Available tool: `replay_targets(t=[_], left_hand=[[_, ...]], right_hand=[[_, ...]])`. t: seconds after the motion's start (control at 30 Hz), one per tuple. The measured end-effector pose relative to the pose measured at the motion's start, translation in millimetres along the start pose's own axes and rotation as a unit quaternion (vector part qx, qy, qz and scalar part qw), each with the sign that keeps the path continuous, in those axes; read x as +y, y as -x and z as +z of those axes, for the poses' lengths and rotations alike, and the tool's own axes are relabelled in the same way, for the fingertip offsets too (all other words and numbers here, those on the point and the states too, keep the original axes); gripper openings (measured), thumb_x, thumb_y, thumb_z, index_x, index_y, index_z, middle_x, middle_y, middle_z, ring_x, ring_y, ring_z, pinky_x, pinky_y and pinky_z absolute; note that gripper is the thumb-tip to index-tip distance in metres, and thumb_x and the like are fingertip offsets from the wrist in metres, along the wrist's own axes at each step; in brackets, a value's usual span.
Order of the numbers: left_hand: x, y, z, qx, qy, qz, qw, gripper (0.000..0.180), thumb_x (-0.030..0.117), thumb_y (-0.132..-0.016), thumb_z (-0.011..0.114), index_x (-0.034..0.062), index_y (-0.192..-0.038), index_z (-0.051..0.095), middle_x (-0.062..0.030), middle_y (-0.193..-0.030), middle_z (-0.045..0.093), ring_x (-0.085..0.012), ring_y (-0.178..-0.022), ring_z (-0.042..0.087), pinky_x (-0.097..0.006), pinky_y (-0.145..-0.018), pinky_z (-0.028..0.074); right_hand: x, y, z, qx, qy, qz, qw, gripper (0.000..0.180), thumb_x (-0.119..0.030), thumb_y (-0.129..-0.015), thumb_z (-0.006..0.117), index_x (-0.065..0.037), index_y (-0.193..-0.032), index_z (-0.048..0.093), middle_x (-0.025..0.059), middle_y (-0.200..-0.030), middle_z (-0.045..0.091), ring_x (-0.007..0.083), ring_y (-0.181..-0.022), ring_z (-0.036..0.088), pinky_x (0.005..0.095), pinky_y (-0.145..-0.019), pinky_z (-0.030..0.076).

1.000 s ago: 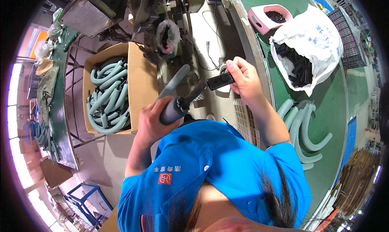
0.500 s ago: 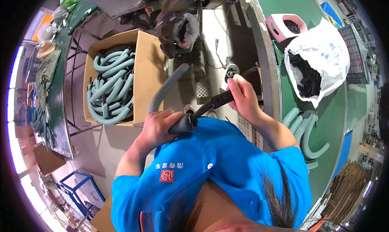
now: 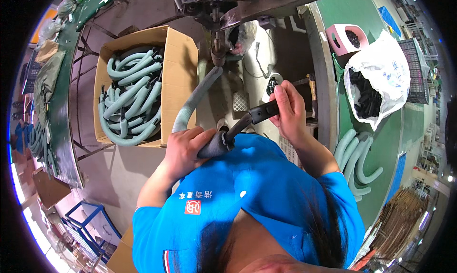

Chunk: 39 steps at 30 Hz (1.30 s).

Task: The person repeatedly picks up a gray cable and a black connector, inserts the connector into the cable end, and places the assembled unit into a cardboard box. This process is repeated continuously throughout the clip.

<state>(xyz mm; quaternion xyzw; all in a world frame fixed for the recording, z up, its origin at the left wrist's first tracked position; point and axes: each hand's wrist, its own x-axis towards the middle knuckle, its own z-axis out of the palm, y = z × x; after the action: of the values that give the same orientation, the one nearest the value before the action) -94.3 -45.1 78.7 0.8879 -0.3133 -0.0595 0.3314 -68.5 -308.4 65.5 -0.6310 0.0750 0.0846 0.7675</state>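
Here, the grey foam tube (image 3: 194, 103) is gripped in the left hand (image 3: 183, 151) in front of the blue shirt (image 3: 271, 182), while the black piece (image 3: 263, 112) at the tube's dark end is pinched between thumb and fingers of the right hand (image 3: 292, 113).

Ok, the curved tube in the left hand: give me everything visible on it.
The curved tube wears a grey-green, foam-like sleeve, darker near the grip. It bends round through the left hand, which is closed about it. One sleeved end points up and away, below the machine; contact there is unclear. At the other, a dark, narrower section leaves the sleeve's ragged edge and meets a black fitting held by the right hand.
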Motion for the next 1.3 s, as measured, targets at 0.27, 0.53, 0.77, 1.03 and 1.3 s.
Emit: replay_targets(t=[0.27,0.53,0.77,1.03,1.3], left_hand=[[-29,11,-10,-0.006,0.057,0.064,0.996,0.045,0.012,-0.054,0.073,0.0075,-0.098,0.062,-0.0075,-0.069,0.054,-0.0254,-0.06,0.058,-0.036,-0.051,0.046],[-28,-5,-21,-0.111,0.065,0.119,0.985,0.035,0.015,-0.063,0.069,0.0093,-0.097,0.062,-0.0061,-0.063,0.05,-0.0244,-0.055,0.056,-0.035,-0.049,0.042],[-34,-18,-10,-0.079,0.06,0.073,0.992,0.04,0.019,-0.059,0.074,0.0103,-0.096,0.062,-0.0067,-0.067,0.055,-0.0266,-0.061,0.059,-0.037,-0.053,0.046],[-94,-37,43,0.045,0.019,-0.014,0.999,0.031,0.014,-0.055,0.072,0.011,-0.082,0.057,-0.0093,-0.072,0.061,-0.0315,-0.068,0.061,-0.039,-0.059,0.048],[-96,-51,35,0.003,-0.041,-0.154,0.987,0.033,0.019,-0.059,0.069,0.0135,-0.09,0.058,-0.0104,-0.076,0.062,-0.0326,-0.072,0.062,-0.042,-0.061,0.049]], right_hand=[[-34,9,-1,-0.253,0.13,0.113,0.952,0.036,-0.025,-0.082,0.071,-0.003,-0.11,0.062,0.0037,-0.07,0.064,0.0039,-0.052,0.056,0.0163,-0.042,0.041],[-30,1,-3,-0.378,0.173,0.046,0.908,0.033,-0.024,-0.083,0.071,-0.006,-0.11,0.063,0.0055,-0.079,0.064,0.0051,-0.062,0.057,0.0204,-0.055,0.045],[-22,-17,-8,-0.371,0.112,0.138,0.912,0.036,-0.027,-0.085,0.069,-0.003,-0.11,0.058,0.0029,-0.079,0.059,0.0064,-0.064,0.054,0.0213,-0.055,0.044],[18,-65,0,-0.405,0.188,0.144,0.883,0.028,-0.031,-0.098,0.046,-0.005,-0.106,0.052,0.0005,-0.068,0.054,0.0052,-0.055,0.048,0.021,-0.049,0.039],[83,-203,-22,-0.314,0.274,-0.031,0.908,0.032,-0.033,-0.099,0.042,-0.006,-0.102,0.058,0.0038,-0.082,0.063,0.0116,-0.065,0.057,0.0276,-0.055,0.045]])
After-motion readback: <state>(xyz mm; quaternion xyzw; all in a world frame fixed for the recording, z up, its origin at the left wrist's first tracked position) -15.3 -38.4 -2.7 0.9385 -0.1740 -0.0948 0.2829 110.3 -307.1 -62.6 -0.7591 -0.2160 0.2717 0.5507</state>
